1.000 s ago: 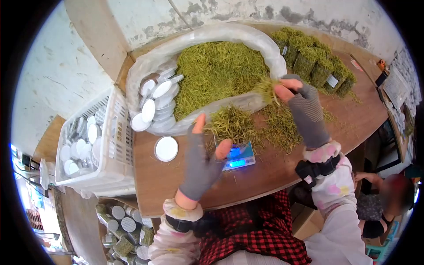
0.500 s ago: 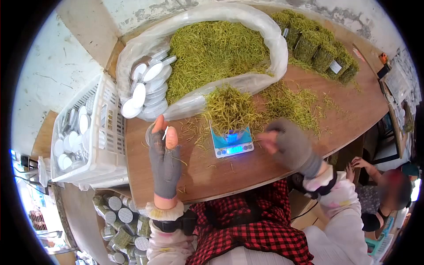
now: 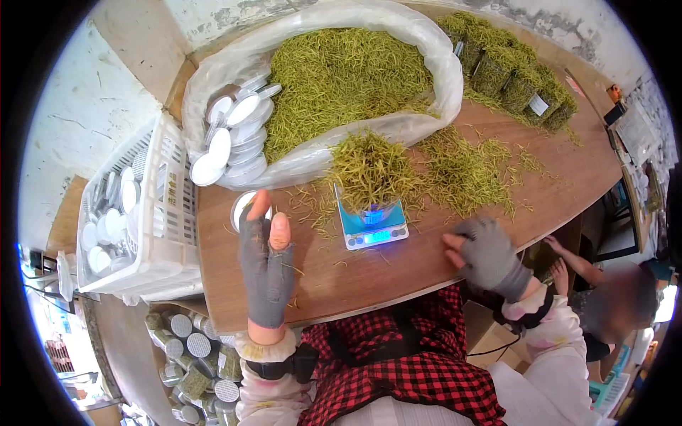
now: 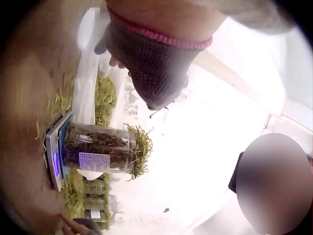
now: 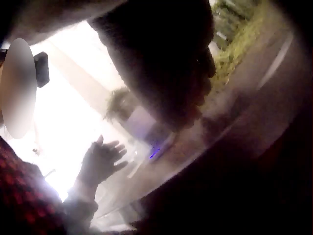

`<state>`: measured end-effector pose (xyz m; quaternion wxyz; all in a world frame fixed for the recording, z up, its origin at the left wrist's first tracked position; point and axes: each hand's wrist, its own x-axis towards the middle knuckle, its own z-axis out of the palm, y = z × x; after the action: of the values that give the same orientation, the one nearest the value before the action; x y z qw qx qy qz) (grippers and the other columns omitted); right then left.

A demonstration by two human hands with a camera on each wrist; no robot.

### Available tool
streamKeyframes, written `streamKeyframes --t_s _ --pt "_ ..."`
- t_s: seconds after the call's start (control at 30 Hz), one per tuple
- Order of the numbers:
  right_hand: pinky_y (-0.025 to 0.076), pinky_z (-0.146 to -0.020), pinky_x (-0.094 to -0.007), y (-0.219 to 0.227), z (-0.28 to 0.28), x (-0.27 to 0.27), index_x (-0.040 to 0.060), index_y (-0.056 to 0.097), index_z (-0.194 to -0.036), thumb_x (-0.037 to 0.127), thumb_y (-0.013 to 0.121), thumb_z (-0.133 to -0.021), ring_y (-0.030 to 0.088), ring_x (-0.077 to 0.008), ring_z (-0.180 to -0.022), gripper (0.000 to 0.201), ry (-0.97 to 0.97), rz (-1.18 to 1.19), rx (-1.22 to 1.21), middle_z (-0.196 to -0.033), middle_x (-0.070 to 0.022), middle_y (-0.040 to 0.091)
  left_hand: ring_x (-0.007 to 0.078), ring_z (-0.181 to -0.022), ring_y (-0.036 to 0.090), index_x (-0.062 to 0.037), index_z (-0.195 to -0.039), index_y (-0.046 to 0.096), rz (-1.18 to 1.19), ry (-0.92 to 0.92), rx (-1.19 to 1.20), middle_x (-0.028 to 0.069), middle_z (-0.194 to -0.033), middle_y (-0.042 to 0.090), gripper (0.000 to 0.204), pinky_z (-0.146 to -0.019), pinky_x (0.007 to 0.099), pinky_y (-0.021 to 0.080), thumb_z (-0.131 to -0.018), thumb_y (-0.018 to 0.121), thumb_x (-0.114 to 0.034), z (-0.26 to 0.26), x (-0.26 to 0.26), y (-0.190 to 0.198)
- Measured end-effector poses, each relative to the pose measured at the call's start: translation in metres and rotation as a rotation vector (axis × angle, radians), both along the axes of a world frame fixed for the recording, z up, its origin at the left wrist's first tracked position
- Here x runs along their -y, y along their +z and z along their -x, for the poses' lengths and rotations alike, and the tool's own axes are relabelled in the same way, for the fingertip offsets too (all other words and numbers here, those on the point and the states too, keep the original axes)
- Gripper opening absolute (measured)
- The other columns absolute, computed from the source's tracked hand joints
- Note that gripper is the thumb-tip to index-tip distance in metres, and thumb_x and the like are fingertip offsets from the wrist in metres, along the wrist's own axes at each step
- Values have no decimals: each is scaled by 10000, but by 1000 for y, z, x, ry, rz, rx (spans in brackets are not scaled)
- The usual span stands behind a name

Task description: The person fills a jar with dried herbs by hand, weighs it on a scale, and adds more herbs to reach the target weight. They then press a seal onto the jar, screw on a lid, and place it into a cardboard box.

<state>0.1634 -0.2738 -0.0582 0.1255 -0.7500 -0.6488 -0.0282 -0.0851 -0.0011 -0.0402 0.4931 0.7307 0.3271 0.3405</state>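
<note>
**Filled jar standing on scale; both hands clear of it**

The left hand (image 3: pixel 268 277) is releasing nothing visible and gripping nothing visible; its fingers are extending beside a white lid (image 3: pixel 240 211), contact undetermined. The right hand (image 3: pixel 490 259) is lying near the front edge of the table (image 3: pixel 320 284), relaxed, fingers partly bent, with nothing seen in its grasp.

Between the hands, a clear jar (image 4: pixel 112 142) is standing upright on a digital scale (image 3: pixel 353 226), its printed label (image 4: pixel 94 162) facing outward. Dried herb (image 3: pixel 373 167) is mounding above and over its mouth.

Assessment: the jar is presenting as light, smooth-walled and possibly slippery; whether it is glass or plastic cannot be told. The strands are appearing dry, springy and breakable, and the overhanging ones are likely to shed if tilted or knocked. The sound hold is around the upright wall, below the mouth, with the jar kept level.

Further out, loose herb (image 3: pixel 465 170) is lying beside the scale. Behind, an open plastic bag (image 3: pixel 220 67) is holding the bulk herb (image 3: pixel 348 78), stacked lids (image 3: pixel 245 135) are leaning at its side, and more filled jars (image 3: pixel 522 92) are standing at the far right.
</note>
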Motion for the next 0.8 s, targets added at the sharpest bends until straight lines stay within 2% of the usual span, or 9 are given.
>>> streamKeyframes --t_s 0.03,0.13,0.2,0.23,0.3,0.4,0.57,0.73,0.8 --pt "506 -838 -494 8 -9 4 78 724 -1168 253 743 -887 637 -367 -979 332 -45 -7 -10 -1076 -154 674 181 -1231 512 25 -1538 446 2 -5 1 142 -1473 485 534 -1080 340 425 -1108 567 -268 -2 2 1" --pt "501 -860 -490 20 -15 0 74 729 -1208 232 778 -878 625 -380 -1015 369 -146 -56 -94 -1084 -155 669 249 -1429 462 13 -1569 429 -2 -97 49 182 -1545 495 637 -1183 380 353 -1091 580 -380 -15 11 2" --pt "495 -952 -487 41 -2 -19 79 664 -1367 274 807 -887 620 -400 -1083 538 -323 -108 -432 -1171 -185 647 369 -1364 516 22 -1599 339 -356 -152 -66 267 -1498 498 705 -1155 444 395 -1063 636 -327 -28 16 -1" --pt "495 -952 -487 40 1 -31 79 664 -1367 274 807 -887 620 -400 -1083 538 -319 -124 -424 -1171 -185 647 476 -1431 444 43 -1604 305 -442 -162 -37 334 -1532 446 773 -1196 501 348 -1045 651 -362 -40 20 -3" --pt "473 -1029 -482 36 5 -55 50 543 -1502 322 818 -893 602 -412 -1157 722 -174 -360 -395 -1274 -228 601 488 -1429 441 56 -1600 297 -506 -180 -15 343 -1534 439 775 -1197 504 349 -1045 650 -353 -55 27 8" --pt "463 -1054 -489 47 13 -86 1 474 -1531 319 810 -906 573 -424 -1212 778 -61 -449 -383 -1337 -262 562 511 -1398 458 91 -1577 309 -662 -195 18 365 -1515 438 743 -1171 509 382 -1041 654 -290 -69 28 16" --pt "442 -1057 -522 51 17 -113 0 598 -1415 347 689 -971 553 -428 -1187 571 -8 -480 -169 -1341 -232 562 493 -1344 498 64 -1505 449 -727 -170 11 330 -1503 460 581 -1123 521 426 -1030 647 -206 -80 25 19" --pt "457 -1033 -517 60 10 -119 56 717 -1274 315 697 -959 564 -429 -1173 408 -33 -446 -174 -1300 -216 590 505 -1340 484 39 -1396 577 -809 -238 -50 314 -1480 476 448 -1143 550 398 -1012 656 -179 -80 14 32" --pt "461 -1025 -515 64 3 -123 80 750 -1223 310 701 -954 567 -430 -1172 357 -22 -429 -216 -1286 -213 599 518 -1318 482 38 -1275 658 -853 -268 -85 308 -1439 496 352 -1146 565 389 -996 667 -177 -81 9 40"
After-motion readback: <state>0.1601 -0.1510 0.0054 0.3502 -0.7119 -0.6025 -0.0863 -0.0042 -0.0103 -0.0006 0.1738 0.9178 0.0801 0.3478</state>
